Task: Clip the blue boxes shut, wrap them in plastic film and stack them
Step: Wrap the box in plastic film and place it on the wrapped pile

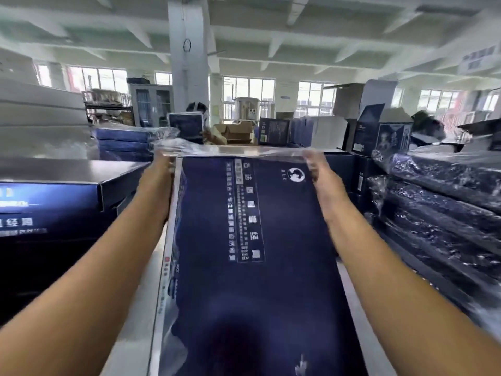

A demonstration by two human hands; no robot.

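A long dark blue box (244,253) lies lengthwise away from the person, between two bare forearms that reach forward along its sides. Its printed top faces up, with white lettering in columns and a round white emblem near the far end. It rests on a pale surface (352,291) that shows along both long edges.

Clear film (217,149) lies bunched and glossy across the far end of the box and runs down its left side, where it shines over the white edge. The left hand (162,165) is at the far left corner, its fingers curled into the film there. The right hand (315,168) is at the far right corner, fingers bent and pinching the film's edge. Both hands are blurred, so the exact lie of each finger cannot be told.

To the left, just beside the box, stands a pile of bare boxes (51,210) in the same blue, the top one with its lid edge showing. To the right a wrapped stack (444,196) of flat boxes glints under crinkled film. A second wrapped pile (122,142) sits farther back on the left.

Behind the film, another person (196,109) holds up a dark box. Open cartons (235,131) and upright dark boxes crowd the middle distance. A white pillar (187,50) rises to the ceiling, and windows line the far wall.
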